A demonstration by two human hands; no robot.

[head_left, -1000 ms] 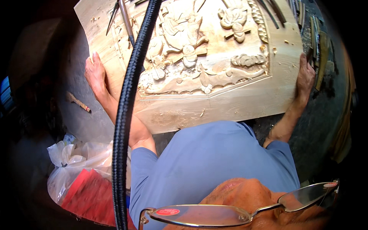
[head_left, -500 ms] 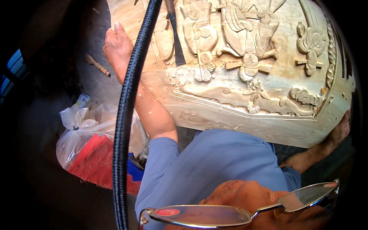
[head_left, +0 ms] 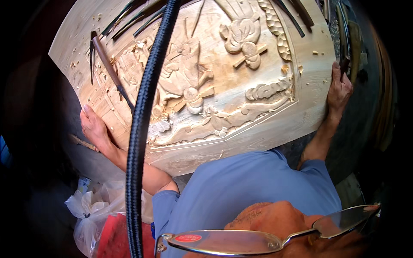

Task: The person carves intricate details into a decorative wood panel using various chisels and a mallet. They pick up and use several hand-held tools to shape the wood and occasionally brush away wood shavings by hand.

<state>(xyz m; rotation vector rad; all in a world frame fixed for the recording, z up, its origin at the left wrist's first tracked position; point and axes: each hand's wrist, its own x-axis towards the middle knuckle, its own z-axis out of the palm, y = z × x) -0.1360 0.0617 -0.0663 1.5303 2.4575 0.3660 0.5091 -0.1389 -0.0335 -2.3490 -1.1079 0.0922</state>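
Observation:
A pale wooden panel (head_left: 185,161) with figures and a scalloped border carved in relief lies before me. My left hand (head_left: 95,127) grips its left edge, thumb on the top face and fingers partly hidden round the side. At the right edge, my right hand (head_left: 340,89) holds it the same way. Near the left hand, a chisel (head_left: 108,63) with a wooden handle rests on the panel, its blade tip behind a black braided cable. Beside that chisel lies a thin dark two-legged tool (head_left: 91,60). Loose wood chips are scattered over the surface.
Several more chisels (head_left: 140,16) lie along the panel's far side, others (head_left: 344,32) beyond its right edge. The black braided cable (head_left: 144,116) crosses the view. At lower left are a clear plastic bag (head_left: 97,206), a red object (head_left: 115,236) and a stick (head_left: 84,142).
The view has swung right, so the panel appears further left and tilted, with more tools showing. My right hand, barely visible before, now shows fully. Both hands stay at the panel's edges.

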